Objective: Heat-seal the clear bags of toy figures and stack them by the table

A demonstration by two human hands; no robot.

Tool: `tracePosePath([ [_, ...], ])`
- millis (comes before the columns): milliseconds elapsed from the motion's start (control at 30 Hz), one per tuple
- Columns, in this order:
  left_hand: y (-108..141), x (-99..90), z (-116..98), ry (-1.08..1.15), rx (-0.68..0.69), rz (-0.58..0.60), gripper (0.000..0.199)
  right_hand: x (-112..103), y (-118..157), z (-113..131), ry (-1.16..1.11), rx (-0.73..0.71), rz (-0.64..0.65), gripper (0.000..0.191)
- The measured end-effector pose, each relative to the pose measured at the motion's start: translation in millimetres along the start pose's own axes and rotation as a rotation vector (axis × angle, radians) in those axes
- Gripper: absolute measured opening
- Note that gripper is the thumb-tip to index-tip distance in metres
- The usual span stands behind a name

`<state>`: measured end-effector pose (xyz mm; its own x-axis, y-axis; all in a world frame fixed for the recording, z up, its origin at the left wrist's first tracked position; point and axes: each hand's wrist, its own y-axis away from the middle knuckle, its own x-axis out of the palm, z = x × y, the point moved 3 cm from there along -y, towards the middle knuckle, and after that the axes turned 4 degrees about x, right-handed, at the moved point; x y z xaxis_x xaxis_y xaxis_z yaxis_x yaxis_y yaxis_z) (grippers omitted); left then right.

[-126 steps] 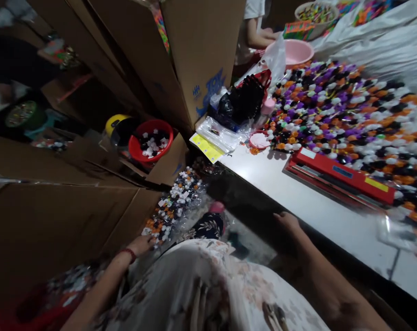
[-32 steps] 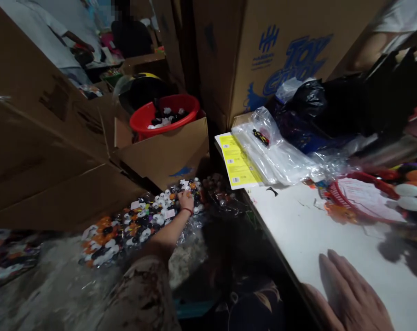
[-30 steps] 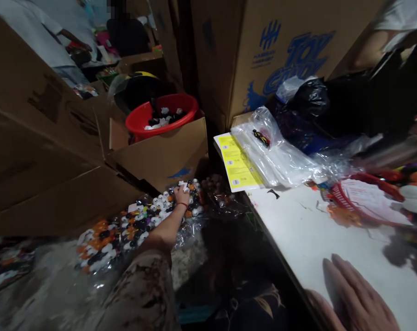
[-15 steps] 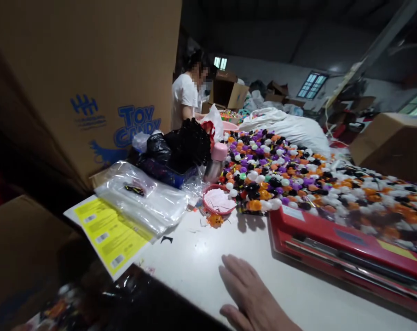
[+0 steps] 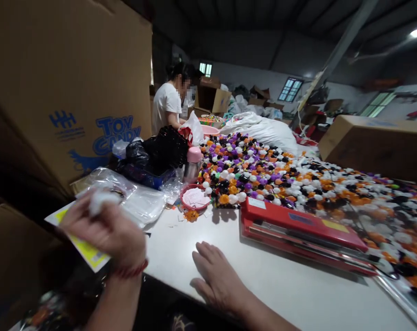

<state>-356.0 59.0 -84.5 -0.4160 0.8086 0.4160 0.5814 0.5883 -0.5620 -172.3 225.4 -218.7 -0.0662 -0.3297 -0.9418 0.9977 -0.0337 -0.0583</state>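
Observation:
My left hand (image 5: 101,230), blurred by motion and with a red bracelet at the wrist, is raised over the yellow printed sheet (image 5: 97,261) and the clear plastic bags (image 5: 144,204). Its fingers are closed on a small whitish crumpled thing (image 5: 103,202), too smeared to name. My right hand (image 5: 217,280) lies flat on the white table (image 5: 174,253), fingers stretched out, holding nothing. Beyond it sits a red basket (image 5: 185,202) with paper slips (image 5: 197,196). To its right is a red bag sealer (image 5: 298,234).
Many orange, black, white and purple toy pieces (image 5: 257,170) cover the table's far side. A pink-capped bottle (image 5: 194,165) and a black bag (image 5: 167,146) stand by a large carton (image 5: 105,69). Another person (image 5: 167,103) works behind. A second carton (image 5: 377,147) is at right.
My left hand has come up into view at the left, closed on the whitish thing. My right hand still rests flat on the table. The view has shifted to the right.

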Motion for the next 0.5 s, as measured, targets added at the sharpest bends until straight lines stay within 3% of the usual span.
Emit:
tracePosePath([
  [67, 9.6, 66.3, -24.1, 0.170, 0.192, 0.260, 0.032, 4.9, 3.2, -5.0, 0.035, -0.020, -0.040, 0.061],
  [100, 18.0, 94.2, -31.1, 0.190, 0.172, 0.511, 0.037, 8.6, 6.4, -7.6, 0.057, -0.032, -0.066, 0.060],
  [133, 27.6, 110.9, -35.4, 0.181, 0.159, 0.680, 0.040, 12.7, 9.9, -10.1, 0.076, -0.047, -0.097, 0.059],
  [200, 49.6, 110.3, -38.3, 0.110, 0.246, 0.870, 0.032, 22.0, 14.6, -14.8, 0.083, -0.090, -0.169, 0.057],
  [233, 62.6, 94.8, -37.5, 0.116, 0.272, 0.914, 0.025, 26.6, 14.7, -17.3, 0.066, -0.112, -0.199, 0.057],
  [300, 93.5, 41.4, -33.6, 0.153, 0.241, 0.915, 0.030, 35.0, 10.8, -21.1, 0.017, -0.165, -0.209, 0.055],
  [367, 130.2, -28.5, -19.6, 0.071, 0.030, 0.895, 0.035, 38.2, 7.2, -22.5, -0.010, -0.208, -0.202, 0.054],
  [433, 164.6, -105.7, 14.4, -0.050, -0.418, 0.771, 0.045, 35.7, 8.0, -21.0, 0.000, -0.213, -0.222, 0.056],
  [500, 192.6, -180.2, 64.1, -0.195, -0.965, 0.470, 0.052, 31.9, 11.5, -17.5, 0.034, -0.194, -0.242, 0.058],
])
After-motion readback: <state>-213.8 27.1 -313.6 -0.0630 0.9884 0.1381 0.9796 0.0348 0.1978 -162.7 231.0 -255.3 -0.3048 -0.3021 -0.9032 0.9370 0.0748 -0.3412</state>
